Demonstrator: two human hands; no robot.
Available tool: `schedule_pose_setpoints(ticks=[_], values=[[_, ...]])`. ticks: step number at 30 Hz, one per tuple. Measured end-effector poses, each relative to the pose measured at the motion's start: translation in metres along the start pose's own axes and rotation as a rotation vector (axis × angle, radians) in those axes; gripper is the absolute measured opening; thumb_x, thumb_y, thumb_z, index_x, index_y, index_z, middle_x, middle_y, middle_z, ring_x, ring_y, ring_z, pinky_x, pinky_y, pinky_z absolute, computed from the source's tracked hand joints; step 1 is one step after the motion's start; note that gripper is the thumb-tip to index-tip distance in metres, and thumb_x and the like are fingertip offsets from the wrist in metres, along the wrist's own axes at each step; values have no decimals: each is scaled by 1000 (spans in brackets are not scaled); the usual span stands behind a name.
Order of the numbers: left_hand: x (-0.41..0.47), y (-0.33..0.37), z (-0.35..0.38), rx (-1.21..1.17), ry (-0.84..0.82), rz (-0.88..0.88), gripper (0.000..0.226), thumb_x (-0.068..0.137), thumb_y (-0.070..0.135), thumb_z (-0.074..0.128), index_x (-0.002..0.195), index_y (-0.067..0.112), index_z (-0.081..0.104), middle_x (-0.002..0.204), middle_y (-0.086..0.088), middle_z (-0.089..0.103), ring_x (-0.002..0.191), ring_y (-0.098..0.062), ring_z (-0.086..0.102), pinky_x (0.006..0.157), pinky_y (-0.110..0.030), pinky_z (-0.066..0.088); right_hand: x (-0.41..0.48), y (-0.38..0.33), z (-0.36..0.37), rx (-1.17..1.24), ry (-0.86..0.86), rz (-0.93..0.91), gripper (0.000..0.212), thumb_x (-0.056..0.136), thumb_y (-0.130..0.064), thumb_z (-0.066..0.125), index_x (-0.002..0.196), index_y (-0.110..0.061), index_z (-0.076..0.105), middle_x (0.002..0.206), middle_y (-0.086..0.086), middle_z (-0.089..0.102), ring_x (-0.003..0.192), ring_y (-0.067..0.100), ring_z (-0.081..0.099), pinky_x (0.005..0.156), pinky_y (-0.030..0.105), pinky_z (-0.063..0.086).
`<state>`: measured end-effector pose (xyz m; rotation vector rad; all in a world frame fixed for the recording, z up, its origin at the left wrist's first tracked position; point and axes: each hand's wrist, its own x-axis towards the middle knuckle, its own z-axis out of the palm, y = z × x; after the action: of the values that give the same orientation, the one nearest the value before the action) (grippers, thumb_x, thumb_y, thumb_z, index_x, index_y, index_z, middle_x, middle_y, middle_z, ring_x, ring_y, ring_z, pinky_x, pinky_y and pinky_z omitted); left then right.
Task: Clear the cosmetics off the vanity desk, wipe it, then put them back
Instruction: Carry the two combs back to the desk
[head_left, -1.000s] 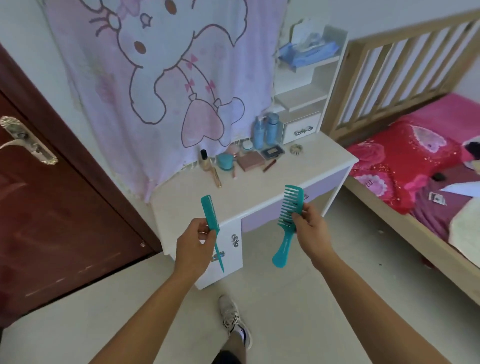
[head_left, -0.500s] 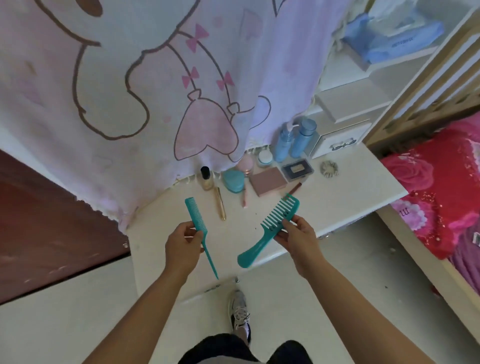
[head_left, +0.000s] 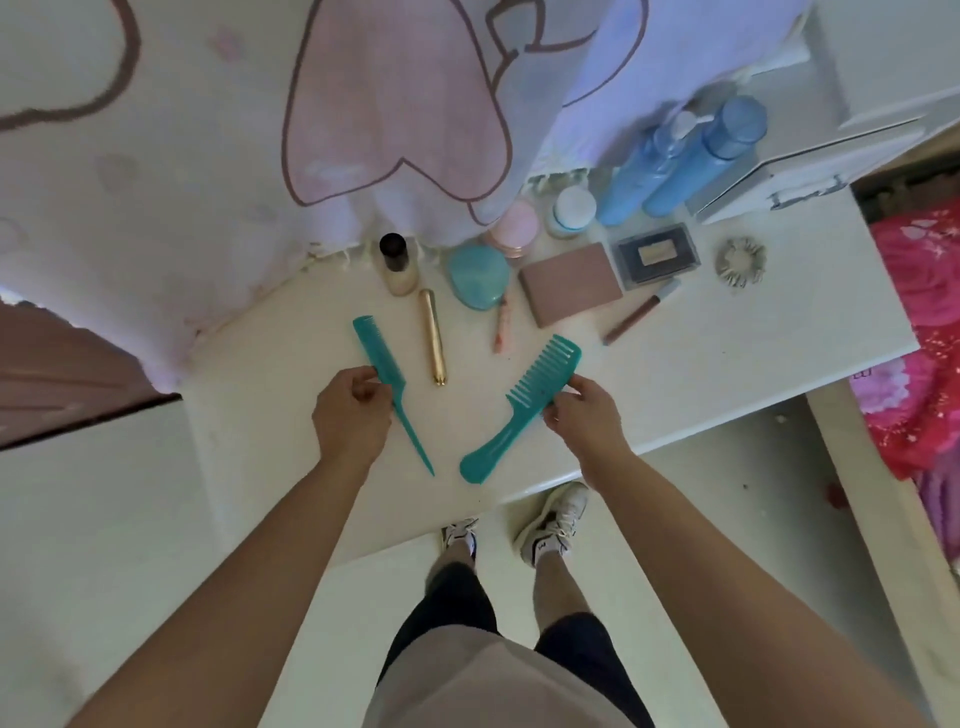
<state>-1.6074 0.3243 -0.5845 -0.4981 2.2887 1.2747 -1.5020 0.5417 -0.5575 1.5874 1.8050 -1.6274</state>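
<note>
White vanity desk (head_left: 727, 374) — left hand (head_left: 350, 415) pinches the tail comb (head_left: 387, 376), right hand (head_left: 584, 413) pinches the wide-tooth comb (head_left: 524, 408).

Two teal combs: one tail comb (head_left: 382, 364), one wide-tooth comb (head_left: 530, 400). Two blue bottles: a pump bottle (head_left: 641, 171) and a capped bottle (head_left: 711, 150). Two round jars: one pink jar (head_left: 514, 228), one white jar (head_left: 571, 210). Two flat palettes: a brown palette (head_left: 569, 283) and a dark palette (head_left: 654, 254). One each: foundation bottle (head_left: 397, 265), gold tube (head_left: 434, 338), teal compact (head_left: 479, 278), pink lip tube (head_left: 502, 325), brown pencil (head_left: 636, 319), scrunchie (head_left: 742, 262)
</note>
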Motion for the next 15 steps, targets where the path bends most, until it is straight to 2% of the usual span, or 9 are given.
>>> schedule_pose_setpoints(ticks=[2, 3, 4, 6, 8, 11, 13, 14, 15], values=[[0, -4, 2, 78, -1, 6, 24, 88, 19, 67, 110, 20, 61, 93, -1, 68, 83, -22, 67, 81, -40, 57, 0, -2, -2, -186, 18, -56, 51, 94, -14, 49, 144, -9, 43, 86, -6, 63, 78, 5, 55, 69, 21, 46], [-1, -4, 1, 109, -10, 0, 25, 88, 22, 67, 113, 19, 60, 94, -1, 67, 86, -23, 66, 84, -41, 55, -2, -5, -4, -243, 13, -66, 51, 95, -17, 48, 145, -6, 40, 88, -8, 62, 77, 2, 50, 66, 17, 39], [-3, -2, 0, 130, -22, -7, 27, 90, 26, 65, 115, 20, 59, 96, 0, 66, 89, -22, 65, 85, -39, 54, -4, -9, -7, -288, -1, -70, 50, 96, -19, 48, 143, -3, 41, 97, -5, 63, 80, 4, 49, 69, 18, 37], [-10, 6, -6, 187, -40, 11, 30, 94, 33, 58, 121, 19, 57, 105, 3, 64, 97, -19, 62, 85, -34, 49, -10, -23, -15, -356, -29, -92, 49, 99, -25, 48, 143, -6, 40, 126, 7, 61, 99, 17, 52, 84, 26, 39], [-19, 17, -18, 248, -15, 65, 35, 98, 37, 50, 128, 19, 55, 119, 0, 61, 105, -20, 58, 93, -33, 44, -18, -43, -23, -399, -58, -167, 50, 101, -30, 47, 147, -12, 38, 140, 8, 54, 120, 23, 52, 93, 29, 39], [-36, 41, -47, 219, 74, 104, 40, 100, 40, 44, 134, 22, 53, 133, -3, 55, 114, -21, 55, 103, -35, 39, -33, -79, -35, -458, -69, -351, 45, 103, -35, 44, 143, -15, 47, 140, 9, 53, 123, 24, 52, 91, 28, 39], [-55, 59, -69, 171, 150, 130, 41, 100, 40, 43, 135, 22, 53, 137, -2, 53, 118, -21, 54, 107, -38, 37, -47, -103, -40, -447, -77, -461, 42, 103, -35, 43, 136, -11, 53, 136, 11, 56, 117, 24, 57, 98, 39, 47], [-67, 67, -80, 165, 201, 163, 41, 101, 39, 43, 135, 20, 53, 137, -2, 54, 119, -21, 54, 107, -37, 37, -54, -114, -42, -431, -90, -505, 41, 102, -35, 43, 133, -10, 54, 133, 12, 58, 113, 23, 58, 103, 44, 44], [-81, 75, -91, 166, 260, 209, 41, 101, 37, 44, 135, 17, 54, 137, -3, 55, 119, -21, 54, 106, -35, 37, -63, -123, -42, -425, -109, -545, 40, 102, -36, 43, 133, -13, 55, 130, 10, 59, 109, 20, 58, 98, 39, 47]])
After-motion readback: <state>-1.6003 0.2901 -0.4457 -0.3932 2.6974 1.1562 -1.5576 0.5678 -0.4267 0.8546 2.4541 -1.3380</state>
